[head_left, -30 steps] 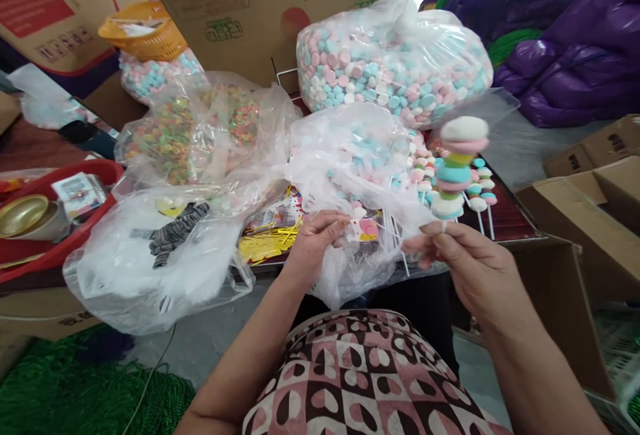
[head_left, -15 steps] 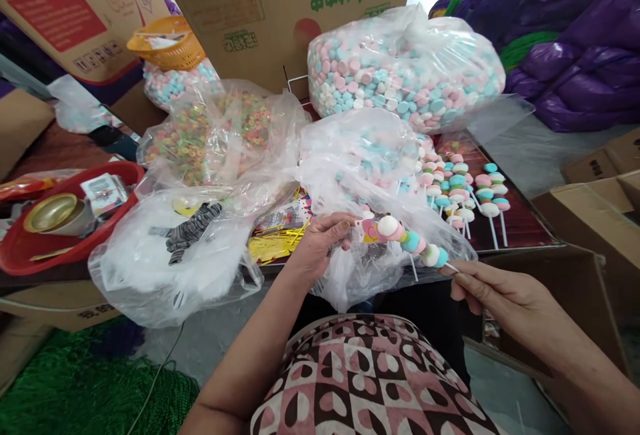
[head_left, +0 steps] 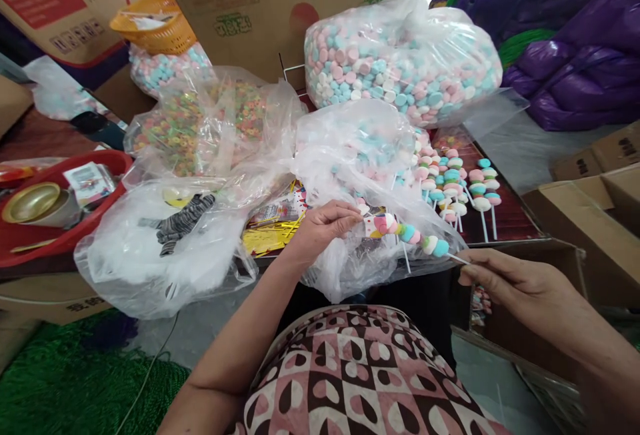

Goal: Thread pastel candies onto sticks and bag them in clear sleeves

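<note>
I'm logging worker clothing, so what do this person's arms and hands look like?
The left hand and right hand are bare: no gloves, rings or watch. Forearms show no sleeves. A pink, black and white checked garment covers the lap.

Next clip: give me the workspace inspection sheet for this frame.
Surface: dark red table, mostly covered.
Job's things: candy skewer, tip at a printed wrapper; finished skewers laid on the table.
Clutter: candy bags, red basin, orange basket.
Hands: left hand pinches the wrapper; right hand pinches the skewer's stick.
Cables: thin cord on floor, perhaps.
Surroundings: cardboard boxes, purple bags, green netting.
</note>
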`<move>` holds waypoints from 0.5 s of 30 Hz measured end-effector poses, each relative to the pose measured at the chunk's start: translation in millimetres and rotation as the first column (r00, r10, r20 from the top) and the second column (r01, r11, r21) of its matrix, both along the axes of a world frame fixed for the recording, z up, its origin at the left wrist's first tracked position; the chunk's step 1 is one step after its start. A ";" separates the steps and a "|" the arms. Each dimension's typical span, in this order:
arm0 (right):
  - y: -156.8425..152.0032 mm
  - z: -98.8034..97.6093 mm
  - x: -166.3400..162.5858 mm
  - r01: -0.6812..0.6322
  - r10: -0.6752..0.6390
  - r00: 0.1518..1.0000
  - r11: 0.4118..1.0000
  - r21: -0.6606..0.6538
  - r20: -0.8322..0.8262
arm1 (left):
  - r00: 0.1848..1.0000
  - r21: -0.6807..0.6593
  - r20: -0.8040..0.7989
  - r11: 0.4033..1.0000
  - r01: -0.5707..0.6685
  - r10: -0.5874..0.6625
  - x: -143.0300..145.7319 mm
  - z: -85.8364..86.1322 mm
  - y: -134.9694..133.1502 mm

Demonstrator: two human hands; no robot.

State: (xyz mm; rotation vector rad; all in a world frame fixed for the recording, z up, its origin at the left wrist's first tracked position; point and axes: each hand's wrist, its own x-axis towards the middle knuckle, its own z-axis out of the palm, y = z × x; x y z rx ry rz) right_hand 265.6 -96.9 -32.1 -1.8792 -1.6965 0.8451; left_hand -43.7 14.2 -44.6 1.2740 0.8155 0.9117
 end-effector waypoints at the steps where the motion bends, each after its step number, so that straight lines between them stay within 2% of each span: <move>1: -0.8 -0.7 -0.7 0.024 -0.024 1.000 0.999 0.039 -0.001 | 1.000 0.022 -0.012 1.000 -0.002 0.002 -0.1 1.6 0.4; 3: -2.1 -2.6 -2.8 0.070 -0.067 0.997 0.991 0.111 -0.032 | 1.000 0.055 -0.027 0.998 -0.013 0.014 -0.1 5.8 1.4; 8: -1.8 -7.0 -7.7 0.063 -0.055 0.997 0.985 0.159 -0.050 | 0.997 0.127 -0.081 0.992 0.007 0.003 -0.6 17.8 4.9; 11: -1.4 -8.0 -11.2 0.074 -0.066 0.996 0.987 0.141 -0.057 | 0.993 0.175 -0.118 0.983 0.047 -0.027 -0.5 20.7 5.6; 15: -3.2 -8.2 -20.9 0.050 -0.043 0.990 0.998 0.050 -0.132 | 0.992 0.179 -0.122 0.982 0.053 -0.032 3.6 18.9 3.7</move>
